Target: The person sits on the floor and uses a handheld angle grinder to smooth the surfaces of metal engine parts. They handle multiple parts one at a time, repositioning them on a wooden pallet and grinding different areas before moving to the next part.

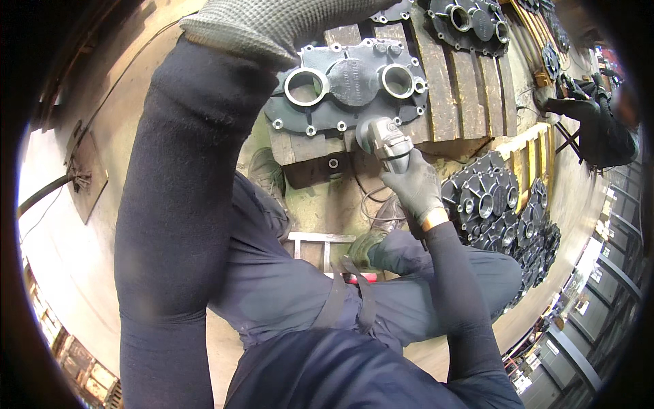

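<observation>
My right hand (pixel 418 185), in a grey work glove, is closed around the body of a small angle grinder (pixel 391 144). The grinder's silver head and disc are at the near edge of a dark grey cast metal cover (pixel 349 85), right of its middle. I cannot tell whether the disc touches the metal. Two round openings and several bolt holes mark this casting, which lies flat on a wooden pallet (pixel 306 148). My left hand (pixel 272 24), gloved too, is raised close to the camera above the casting's far left side. The upper edge cuts off its fingers.
Another dark casting (pixel 470 27) lies on the pallet at the far right. Several black castings (pixel 487 198) are stacked near my right arm, beside a yellowish pallet (pixel 531 153). A cable (pixel 371 204) loops by my feet. At the right, a person in dark clothes (pixel 596 123) sits.
</observation>
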Action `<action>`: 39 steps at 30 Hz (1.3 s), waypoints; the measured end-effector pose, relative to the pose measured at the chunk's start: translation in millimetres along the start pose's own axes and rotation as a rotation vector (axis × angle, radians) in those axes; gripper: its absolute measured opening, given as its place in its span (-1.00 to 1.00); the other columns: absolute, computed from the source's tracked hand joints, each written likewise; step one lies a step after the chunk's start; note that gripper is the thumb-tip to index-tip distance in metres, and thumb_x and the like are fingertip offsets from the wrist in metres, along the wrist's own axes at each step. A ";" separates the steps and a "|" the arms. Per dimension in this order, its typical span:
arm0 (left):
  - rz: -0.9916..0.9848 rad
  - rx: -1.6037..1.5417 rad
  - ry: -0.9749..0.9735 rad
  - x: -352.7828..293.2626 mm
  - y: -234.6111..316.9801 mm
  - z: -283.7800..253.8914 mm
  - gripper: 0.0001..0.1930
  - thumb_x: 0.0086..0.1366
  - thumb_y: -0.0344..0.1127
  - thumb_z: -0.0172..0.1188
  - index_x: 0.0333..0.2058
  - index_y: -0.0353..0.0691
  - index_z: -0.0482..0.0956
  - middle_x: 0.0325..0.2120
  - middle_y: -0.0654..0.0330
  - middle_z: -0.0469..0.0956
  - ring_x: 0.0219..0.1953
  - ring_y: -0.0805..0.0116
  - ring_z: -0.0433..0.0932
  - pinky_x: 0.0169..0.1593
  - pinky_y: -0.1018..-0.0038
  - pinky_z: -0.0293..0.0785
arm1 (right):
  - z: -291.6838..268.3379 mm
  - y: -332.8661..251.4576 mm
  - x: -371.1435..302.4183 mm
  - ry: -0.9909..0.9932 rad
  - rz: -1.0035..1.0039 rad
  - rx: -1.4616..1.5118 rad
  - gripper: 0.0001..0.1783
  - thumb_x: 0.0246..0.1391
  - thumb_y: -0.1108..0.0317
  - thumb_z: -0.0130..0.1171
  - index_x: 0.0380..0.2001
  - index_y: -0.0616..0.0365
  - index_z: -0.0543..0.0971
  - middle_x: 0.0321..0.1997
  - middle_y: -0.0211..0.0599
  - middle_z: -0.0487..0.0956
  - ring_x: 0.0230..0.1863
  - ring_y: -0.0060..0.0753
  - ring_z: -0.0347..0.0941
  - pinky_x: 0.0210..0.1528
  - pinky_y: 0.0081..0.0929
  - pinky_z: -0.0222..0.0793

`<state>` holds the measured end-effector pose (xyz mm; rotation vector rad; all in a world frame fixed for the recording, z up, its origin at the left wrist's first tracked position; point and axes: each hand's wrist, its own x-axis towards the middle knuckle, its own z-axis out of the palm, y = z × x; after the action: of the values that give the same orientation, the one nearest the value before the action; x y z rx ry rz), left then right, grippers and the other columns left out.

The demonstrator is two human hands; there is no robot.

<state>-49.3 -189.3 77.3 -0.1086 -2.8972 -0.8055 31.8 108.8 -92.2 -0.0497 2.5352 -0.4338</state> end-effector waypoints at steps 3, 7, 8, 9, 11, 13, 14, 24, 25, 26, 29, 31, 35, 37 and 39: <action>-0.076 -0.032 -0.045 0.4 8.5 -7.1 -0.67 0.40 -0.25 0.06 -0.18 -0.49 0.58 -0.22 -0.23 0.65 -0.11 -0.11 0.67 0.05 0.12 0.58 | 0.8 2.7 -3.6 -0.001 -0.020 -0.081 -0.33 -0.12 0.02 0.40 -0.04 0.29 0.51 -0.08 0.25 0.66 0.00 0.31 0.60 0.08 0.03 0.49; 0.007 0.087 -0.023 -2.4 10.8 -13.4 -0.69 0.38 -0.28 0.09 -0.23 -0.48 0.61 -0.25 -0.21 0.65 -0.13 -0.09 0.68 0.02 0.12 0.60 | 1.7 3.8 -10.9 0.016 0.037 -0.120 -0.26 -0.17 -0.08 0.43 -0.07 0.31 0.54 -0.15 0.28 0.67 -0.04 0.29 0.62 0.07 0.03 0.49; 0.188 0.254 0.053 -0.4 -9.5 0.9 -0.71 0.37 -0.30 0.09 -0.26 -0.49 0.62 -0.27 -0.21 0.65 -0.15 -0.08 0.68 0.00 0.13 0.61 | 6.6 10.6 -6.8 0.054 -0.010 -0.074 -0.25 -0.18 -0.10 0.44 -0.07 0.31 0.54 -0.16 0.29 0.67 -0.04 0.29 0.62 0.07 0.02 0.49; 0.225 0.250 0.077 1.4 -11.1 5.2 -0.73 0.36 -0.33 0.10 -0.28 -0.49 0.63 -0.29 -0.20 0.65 -0.17 -0.07 0.68 -0.02 0.14 0.62 | 3.9 11.6 -4.2 0.046 0.000 -0.066 -0.24 -0.18 -0.10 0.44 -0.07 0.32 0.54 -0.16 0.29 0.67 -0.04 0.28 0.63 0.07 0.02 0.49; 0.279 0.253 0.120 1.1 -12.9 10.5 -0.75 0.34 -0.36 0.11 -0.30 -0.48 0.64 -0.31 -0.19 0.65 -0.20 -0.06 0.69 -0.04 0.16 0.63 | -0.5 9.1 0.2 0.029 0.003 -0.045 -0.23 -0.19 -0.12 0.44 -0.07 0.32 0.54 -0.17 0.28 0.68 -0.05 0.28 0.63 0.07 0.00 0.49; 0.270 0.227 0.110 -2.1 -9.4 8.9 -0.75 0.34 -0.36 0.11 -0.30 -0.48 0.64 -0.31 -0.19 0.65 -0.20 -0.06 0.69 -0.04 0.16 0.63 | -0.5 7.4 -4.1 0.004 0.052 -0.116 -0.23 -0.20 -0.10 0.44 -0.06 0.31 0.55 -0.14 0.26 0.68 -0.03 0.25 0.63 0.08 -0.01 0.49; 0.242 0.195 0.096 -4.1 -9.9 7.6 -0.75 0.34 -0.36 0.11 -0.30 -0.48 0.64 -0.31 -0.19 0.65 -0.20 -0.06 0.69 -0.04 0.16 0.63 | -0.3 8.9 -9.7 -0.003 0.062 -0.124 -0.24 -0.19 -0.09 0.44 -0.06 0.31 0.55 -0.13 0.26 0.67 -0.02 0.24 0.63 0.08 -0.02 0.49; 0.199 0.113 0.061 -7.4 -8.0 -2.0 -0.76 0.34 -0.36 0.11 -0.31 -0.48 0.64 -0.32 -0.19 0.65 -0.21 -0.05 0.69 -0.05 0.16 0.63 | -0.5 -25.7 -24.3 -0.069 -0.043 -0.073 -0.28 -0.20 -0.01 0.42 -0.05 0.30 0.53 -0.14 0.26 0.67 -0.06 0.28 0.63 0.03 0.02 0.50; 0.199 0.110 0.062 -7.7 -7.8 -2.5 -0.76 0.34 -0.36 0.11 -0.31 -0.48 0.64 -0.32 -0.19 0.65 -0.21 -0.05 0.69 -0.05 0.16 0.63 | 1.2 -26.2 -22.1 -0.069 -0.049 -0.082 -0.29 -0.20 0.00 0.42 -0.05 0.31 0.53 -0.14 0.26 0.67 -0.06 0.28 0.63 0.03 0.02 0.50; 0.198 0.106 0.062 -7.9 -9.1 -3.4 -0.76 0.34 -0.37 0.11 -0.31 -0.48 0.64 -0.32 -0.19 0.65 -0.21 -0.05 0.69 -0.05 0.16 0.63 | 4.6 -26.1 -19.3 -0.069 -0.055 -0.089 -0.29 -0.20 0.00 0.41 -0.06 0.31 0.53 -0.15 0.27 0.67 -0.06 0.28 0.63 0.03 0.03 0.50; 0.198 0.099 0.063 -9.5 -11.6 -5.2 -0.76 0.34 -0.37 0.11 -0.31 -0.48 0.64 -0.32 -0.19 0.65 -0.21 -0.05 0.69 -0.05 0.16 0.63 | 9.7 -28.5 -17.2 -0.066 -0.075 -0.104 -0.31 -0.18 0.02 0.40 -0.06 0.33 0.54 -0.17 0.27 0.67 -0.08 0.28 0.63 0.02 0.01 0.51; 0.198 0.096 0.062 -10.9 -13.7 -6.2 -0.76 0.33 -0.37 0.11 -0.31 -0.48 0.64 -0.32 -0.19 0.65 -0.21 -0.05 0.69 -0.05 0.16 0.63 | 13.2 -29.5 -13.6 -0.074 -0.087 -0.111 -0.32 -0.17 0.03 0.40 -0.05 0.33 0.54 -0.17 0.26 0.68 -0.08 0.28 0.64 0.02 0.00 0.51; 0.195 0.086 0.064 -11.6 -16.0 -8.9 -0.76 0.33 -0.37 0.11 -0.31 -0.48 0.64 -0.32 -0.19 0.64 -0.21 -0.05 0.69 -0.05 0.17 0.63 | 15.2 -35.0 -9.3 -0.047 -0.115 -0.119 -0.32 -0.17 0.04 0.40 -0.04 0.32 0.55 -0.16 0.23 0.68 -0.09 0.26 0.64 0.01 -0.01 0.52; 0.194 0.078 0.064 -12.8 -16.7 -8.1 -0.76 0.33 -0.37 0.11 -0.32 -0.48 0.64 -0.32 -0.19 0.64 -0.21 -0.05 0.69 -0.05 0.17 0.63 | 16.7 -38.4 -5.9 -0.053 -0.099 -0.129 -0.33 -0.16 0.04 0.40 -0.04 0.31 0.55 -0.16 0.22 0.68 -0.09 0.25 0.64 0.02 -0.01 0.52; 0.192 0.075 0.069 -13.4 -18.8 -10.9 -0.76 0.33 -0.37 0.11 -0.32 -0.48 0.64 -0.32 -0.19 0.64 -0.22 -0.05 0.69 -0.05 0.17 0.63 | 15.6 -38.2 -6.3 -0.064 -0.098 -0.139 -0.33 -0.15 0.03 0.40 -0.04 0.31 0.55 -0.15 0.22 0.68 -0.07 0.26 0.64 0.02 -0.01 0.51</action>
<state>-36.8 -211.4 75.0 -0.3379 -2.7944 -0.6540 43.3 68.9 -89.2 -0.2375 2.5034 -0.2880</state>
